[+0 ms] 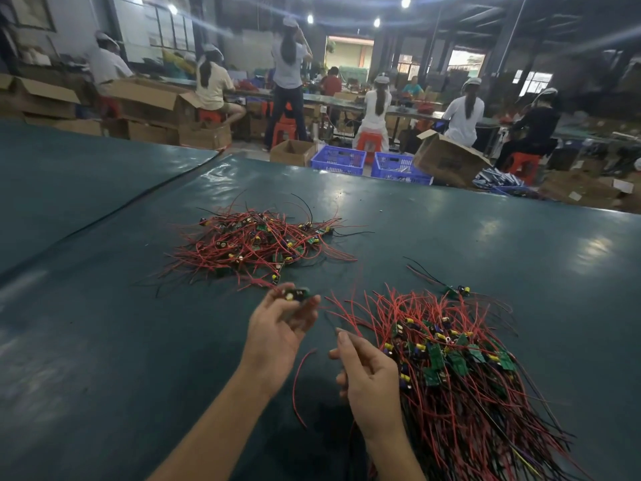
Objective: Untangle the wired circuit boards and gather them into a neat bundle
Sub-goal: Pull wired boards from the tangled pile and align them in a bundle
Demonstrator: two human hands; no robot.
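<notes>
Across the lower view, a dark teal tabletop (pixel 104 307), glossy, with light glare toward 2 o'clock. Past its far edge at 12 o'clock: workers (pixel 376 112) seated with backs turned, one standing, on red stools (pixel 369 140). Cardboard boxes (pixel 447 161) and blue crates (pixel 338 161) sit on the floor.

The biggest task item is the bundle (pixel 468 376) of wired boards at 4 o'clock from frame centre, just beside the right wrist. Its green boards are clustered mid-heap and its red and black leads mostly run the same way, fanning toward 5 o'clock.

Next is the tangled pile (pixel 249 244) at 12 o'clock from the hands, near them but apart. Its red wires are crossed every way and small boards are buried in it.

The left hand (pixel 281 328) is raised over the tabletop, palm toward the camera, fingers curled. It grips a circuit board (pixel 296 295) at the fingertips; the board has yellow and dark parts on top.

The right hand (pixel 367 376) is at 5 o'clock from the left hand, close to it. Its thumb and forefinger pinch a thin wire (pixel 333 324) and the other fingers are curled in.

A loose red wire (pixel 297 373) curves down between the two wrists. Cannot tell what it connects to.

A lone board (pixel 454 290) lies flat at 12 o'clock from the bundle, just beside its upper edge, with its leads trailing toward 10 o'clock.
</notes>
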